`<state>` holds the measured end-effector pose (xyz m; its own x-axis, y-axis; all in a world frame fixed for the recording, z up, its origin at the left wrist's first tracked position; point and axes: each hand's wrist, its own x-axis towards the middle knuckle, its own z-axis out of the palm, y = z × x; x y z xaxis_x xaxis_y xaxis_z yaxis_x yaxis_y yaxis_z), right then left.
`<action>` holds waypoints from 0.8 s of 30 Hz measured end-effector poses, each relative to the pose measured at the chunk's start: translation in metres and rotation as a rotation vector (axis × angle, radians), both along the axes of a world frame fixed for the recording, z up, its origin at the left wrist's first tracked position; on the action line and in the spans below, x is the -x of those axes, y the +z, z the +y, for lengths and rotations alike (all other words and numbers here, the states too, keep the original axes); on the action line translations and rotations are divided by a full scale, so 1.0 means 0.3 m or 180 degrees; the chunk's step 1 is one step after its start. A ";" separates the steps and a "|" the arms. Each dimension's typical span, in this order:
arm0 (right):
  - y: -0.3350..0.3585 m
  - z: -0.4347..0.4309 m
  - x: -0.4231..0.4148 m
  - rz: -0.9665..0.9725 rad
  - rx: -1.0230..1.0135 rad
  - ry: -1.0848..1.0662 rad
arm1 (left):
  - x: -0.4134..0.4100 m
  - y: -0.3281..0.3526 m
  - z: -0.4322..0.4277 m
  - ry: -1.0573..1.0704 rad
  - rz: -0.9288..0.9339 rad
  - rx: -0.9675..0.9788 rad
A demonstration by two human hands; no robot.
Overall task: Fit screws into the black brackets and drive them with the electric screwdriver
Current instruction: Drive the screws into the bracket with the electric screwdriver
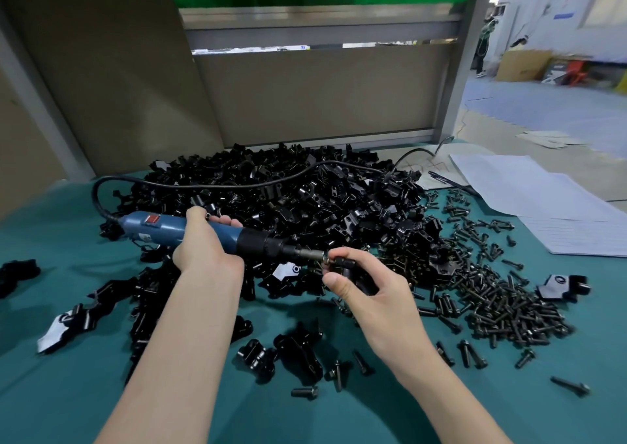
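My left hand (203,246) grips the blue electric screwdriver (159,229), which lies level and points right. Its metal bit (310,256) meets a screw head at a black bracket (353,272) that my right hand (369,291) pinches between thumb and fingers just above the green table (51,392). A large heap of black brackets (305,192) fills the table behind the hands. Loose black screws (502,304) lie in a pile to the right.
The screwdriver's black cord (203,183) loops over the heap toward the back right. White paper sheets (559,212) lie at the right edge. Several brackets and screws (298,352) are scattered near the front. A grey partition (305,97) stands behind the table.
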<state>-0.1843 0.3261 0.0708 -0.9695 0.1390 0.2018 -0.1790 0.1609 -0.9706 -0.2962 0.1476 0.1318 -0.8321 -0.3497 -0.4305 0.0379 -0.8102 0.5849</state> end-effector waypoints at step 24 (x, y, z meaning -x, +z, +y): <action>0.003 0.013 -0.001 -0.0089 -0.0044 -0.0088 | 0.000 -0.011 0.030 -0.0164 0.0100 0.0019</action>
